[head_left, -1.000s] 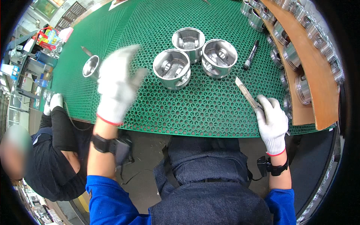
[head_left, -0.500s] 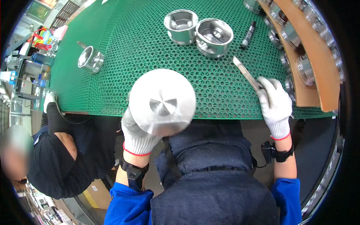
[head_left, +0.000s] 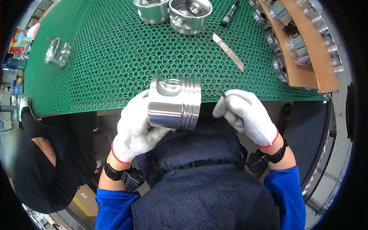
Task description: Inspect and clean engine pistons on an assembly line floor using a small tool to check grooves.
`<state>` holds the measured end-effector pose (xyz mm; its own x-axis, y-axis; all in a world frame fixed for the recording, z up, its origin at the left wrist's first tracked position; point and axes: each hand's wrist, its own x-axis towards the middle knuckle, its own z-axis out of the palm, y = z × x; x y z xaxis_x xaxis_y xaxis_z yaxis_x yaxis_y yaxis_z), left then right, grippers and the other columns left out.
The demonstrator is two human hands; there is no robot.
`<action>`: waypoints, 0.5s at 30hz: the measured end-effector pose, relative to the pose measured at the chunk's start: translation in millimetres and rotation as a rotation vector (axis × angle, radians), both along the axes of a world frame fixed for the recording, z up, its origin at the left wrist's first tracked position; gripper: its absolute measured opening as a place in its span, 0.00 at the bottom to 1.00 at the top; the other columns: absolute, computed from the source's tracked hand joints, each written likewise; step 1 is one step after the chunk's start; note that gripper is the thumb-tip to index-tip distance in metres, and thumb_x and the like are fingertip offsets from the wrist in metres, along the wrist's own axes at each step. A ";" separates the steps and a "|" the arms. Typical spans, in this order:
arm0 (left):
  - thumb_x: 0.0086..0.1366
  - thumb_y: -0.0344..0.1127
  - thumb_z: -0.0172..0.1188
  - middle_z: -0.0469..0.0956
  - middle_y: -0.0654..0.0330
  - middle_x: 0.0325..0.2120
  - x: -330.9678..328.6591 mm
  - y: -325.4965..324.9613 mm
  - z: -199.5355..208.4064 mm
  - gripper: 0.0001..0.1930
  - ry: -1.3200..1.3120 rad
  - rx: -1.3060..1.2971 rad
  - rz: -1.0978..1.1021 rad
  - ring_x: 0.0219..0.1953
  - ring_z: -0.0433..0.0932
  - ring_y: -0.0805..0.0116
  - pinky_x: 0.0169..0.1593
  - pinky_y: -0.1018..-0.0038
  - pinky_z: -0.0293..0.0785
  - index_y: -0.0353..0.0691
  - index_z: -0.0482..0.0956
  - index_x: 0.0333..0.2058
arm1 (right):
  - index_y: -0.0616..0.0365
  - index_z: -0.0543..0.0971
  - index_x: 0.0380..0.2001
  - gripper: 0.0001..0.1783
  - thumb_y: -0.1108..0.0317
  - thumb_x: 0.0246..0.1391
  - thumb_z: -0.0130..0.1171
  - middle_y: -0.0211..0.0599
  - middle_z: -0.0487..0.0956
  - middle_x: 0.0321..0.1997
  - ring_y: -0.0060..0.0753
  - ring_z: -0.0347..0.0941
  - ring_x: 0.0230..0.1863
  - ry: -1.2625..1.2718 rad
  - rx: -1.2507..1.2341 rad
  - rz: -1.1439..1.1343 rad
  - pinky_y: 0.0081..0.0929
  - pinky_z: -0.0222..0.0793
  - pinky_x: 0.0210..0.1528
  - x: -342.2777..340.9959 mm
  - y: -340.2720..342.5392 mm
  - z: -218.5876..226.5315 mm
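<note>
A shiny metal piston lies on its side in my gloved left hand, its ring grooves facing right and a rounded recess in its upper side. The fingers wrap it from the left and below. Just right of the piston, my gloved right hand is closed on a thin, dark pointed tool. Only the tool's tip shows between thumb and fingers, apart from the piston; the rest is hidden. On the green mat beyond the right hand rests a flat, pale wrapped tool with an angled white end.
Two pistons stand together at the far middle, beside a black marker. Another piston sits at the left. Cardboard dividers with several pistons line the right edge. A co-worker is at the left.
My left hand has turned the piston from its flat crown facing up to its side. My right hand has left the wrapped tool and come inward, pointed tool showing. The view has shifted.
</note>
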<state>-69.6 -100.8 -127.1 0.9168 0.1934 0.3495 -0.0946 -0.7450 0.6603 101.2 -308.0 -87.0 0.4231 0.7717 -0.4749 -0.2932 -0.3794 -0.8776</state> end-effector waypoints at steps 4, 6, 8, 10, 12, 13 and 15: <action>0.35 0.31 0.71 0.80 0.56 0.43 -8.4 1.8 -11.5 0.27 -0.023 0.050 -0.021 0.49 0.77 0.46 0.51 0.60 0.75 0.46 0.82 0.41 | 0.63 0.79 0.33 0.19 0.57 0.64 0.48 0.18 0.64 0.19 0.08 0.53 0.16 0.199 -0.035 0.014 0.10 0.46 0.16 -0.9 17.4 -3.4; 0.36 0.32 0.71 0.80 0.56 0.43 -8.7 2.5 -13.6 0.26 -0.017 0.045 -0.022 0.49 0.77 0.46 0.51 0.60 0.75 0.46 0.82 0.41 | 0.63 0.79 0.33 0.19 0.57 0.64 0.48 0.18 0.64 0.20 0.08 0.52 0.16 0.240 -0.051 0.008 0.10 0.46 0.16 -1.8 23.3 -4.3; 0.36 0.32 0.72 0.80 0.56 0.43 -8.3 2.4 -13.6 0.26 -0.009 0.042 -0.020 0.49 0.77 0.46 0.51 0.59 0.75 0.46 0.82 0.41 | 0.62 0.79 0.34 0.19 0.57 0.64 0.47 0.18 0.64 0.20 0.07 0.52 0.16 0.194 -0.106 0.047 0.09 0.46 0.16 -2.5 27.9 -2.4; 0.38 0.34 0.73 0.80 0.56 0.42 -6.8 1.3 -10.5 0.26 -0.002 0.027 -0.001 0.49 0.77 0.47 0.51 0.60 0.75 0.46 0.82 0.41 | 0.63 0.79 0.34 0.19 0.57 0.64 0.48 0.19 0.66 0.21 0.08 0.55 0.18 0.160 -0.116 0.060 0.11 0.51 0.18 -1.3 25.3 -1.0; 0.39 0.35 0.73 0.80 0.56 0.41 -3.1 1.1 -0.5 0.25 0.035 0.011 0.001 0.49 0.77 0.48 0.51 0.60 0.75 0.45 0.82 0.41 | 0.63 0.79 0.34 0.18 0.58 0.64 0.49 0.20 0.68 0.22 0.09 0.59 0.19 0.128 -0.121 0.076 0.12 0.55 0.19 -4.2 25.3 0.8; 0.41 0.36 0.74 0.80 0.56 0.40 -1.9 1.5 1.9 0.24 0.069 -0.004 -0.007 0.48 0.77 0.49 0.50 0.61 0.75 0.44 0.82 0.41 | 0.63 0.79 0.34 0.15 0.61 0.62 0.52 0.24 0.71 0.23 0.14 0.63 0.21 -0.052 -0.081 0.068 0.16 0.60 0.22 -8.0 25.8 2.4; 0.42 0.36 0.74 0.80 0.56 0.37 -0.3 2.7 -0.4 0.22 0.031 -0.056 0.006 0.44 0.78 0.51 0.47 0.61 0.75 0.43 0.81 0.40 | 0.62 0.79 0.34 0.12 0.64 0.59 0.54 0.28 0.74 0.24 0.19 0.68 0.22 -0.235 -0.036 0.057 0.19 0.65 0.25 -9.0 25.2 2.4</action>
<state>-69.9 -98.0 -127.6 0.9257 0.2172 0.3095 -0.0691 -0.7076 0.7032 92.2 -282.8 -84.6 0.4814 0.7817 -0.3964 -0.0603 -0.4216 -0.9048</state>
